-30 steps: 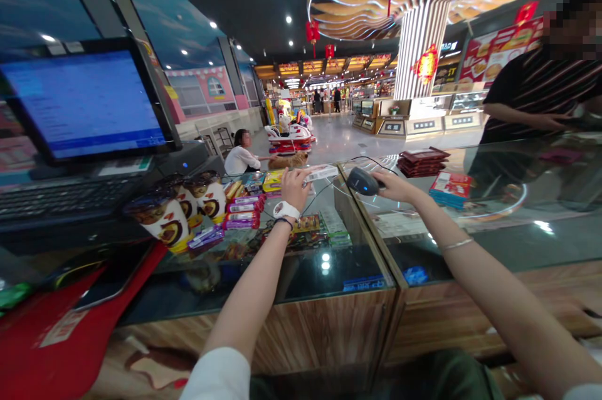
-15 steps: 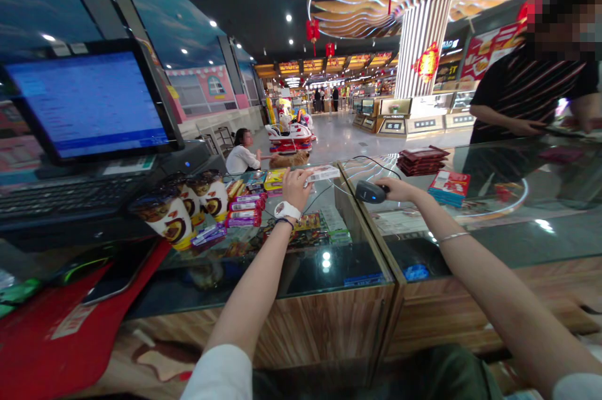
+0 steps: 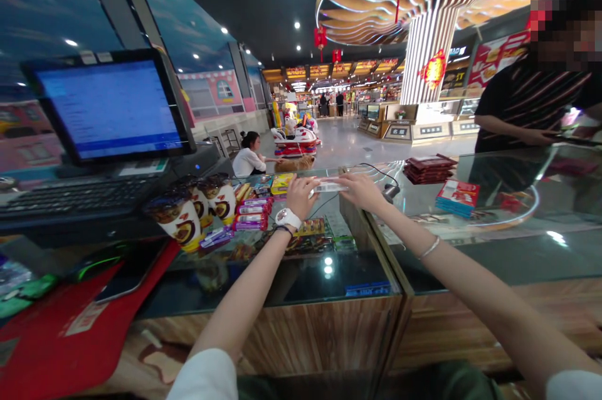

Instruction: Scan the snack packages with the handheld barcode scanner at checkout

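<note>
A small flat white box with a barcode on its near side is held up over the glass counter. My left hand, with a white watch on its wrist, grips the left end. The fingers of my right hand close on the right end. Just beyond my right hand lies a dark barcode scanner on the glass, partly covered by that hand, with its cable running behind. Purple-wrapped snack packs and a yellow pack sit left of my left hand.
Patterned cups, a keyboard and a monitor stand left. A phone lies on a red mat. To the right are dark red packets and red-and-blue packs. A person stands across the counter.
My right hand has let go of the scanner, which now lies on the counter. It has moved left onto the box. My left hand still holds the other end.
</note>
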The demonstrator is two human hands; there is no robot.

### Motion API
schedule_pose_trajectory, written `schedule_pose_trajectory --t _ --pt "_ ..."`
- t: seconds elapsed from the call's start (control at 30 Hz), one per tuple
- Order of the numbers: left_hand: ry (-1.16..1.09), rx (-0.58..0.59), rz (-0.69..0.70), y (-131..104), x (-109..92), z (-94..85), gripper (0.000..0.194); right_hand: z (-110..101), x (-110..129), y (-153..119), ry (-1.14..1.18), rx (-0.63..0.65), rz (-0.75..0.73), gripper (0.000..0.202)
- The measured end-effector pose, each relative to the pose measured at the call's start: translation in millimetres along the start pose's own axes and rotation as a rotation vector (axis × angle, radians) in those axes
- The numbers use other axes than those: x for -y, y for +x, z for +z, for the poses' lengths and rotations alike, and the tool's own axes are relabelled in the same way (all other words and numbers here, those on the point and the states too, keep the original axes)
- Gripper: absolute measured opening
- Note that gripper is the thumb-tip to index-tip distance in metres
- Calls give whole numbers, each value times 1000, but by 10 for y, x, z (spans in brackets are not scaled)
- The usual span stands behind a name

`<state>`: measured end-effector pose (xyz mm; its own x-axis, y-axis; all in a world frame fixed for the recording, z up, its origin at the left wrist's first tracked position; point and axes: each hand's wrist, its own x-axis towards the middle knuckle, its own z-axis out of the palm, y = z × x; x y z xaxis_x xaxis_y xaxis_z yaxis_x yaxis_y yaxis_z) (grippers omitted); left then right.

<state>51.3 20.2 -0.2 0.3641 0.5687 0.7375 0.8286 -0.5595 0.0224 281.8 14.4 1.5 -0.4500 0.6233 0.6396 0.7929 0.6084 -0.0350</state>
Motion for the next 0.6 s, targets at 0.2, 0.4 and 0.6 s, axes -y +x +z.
schedule_pose_trajectory --t 0.2,0.4,0.6 --pt "28 35 -32 -40 169 -3 22 162 165 165 -84 50 14 42" --pt "79 121 -62 -86 260 -8 21 369 180 235 -53 114 73 41" --pt "83 191 -58 -190 361 -53 22 534 255 240 -56 108 55 38"
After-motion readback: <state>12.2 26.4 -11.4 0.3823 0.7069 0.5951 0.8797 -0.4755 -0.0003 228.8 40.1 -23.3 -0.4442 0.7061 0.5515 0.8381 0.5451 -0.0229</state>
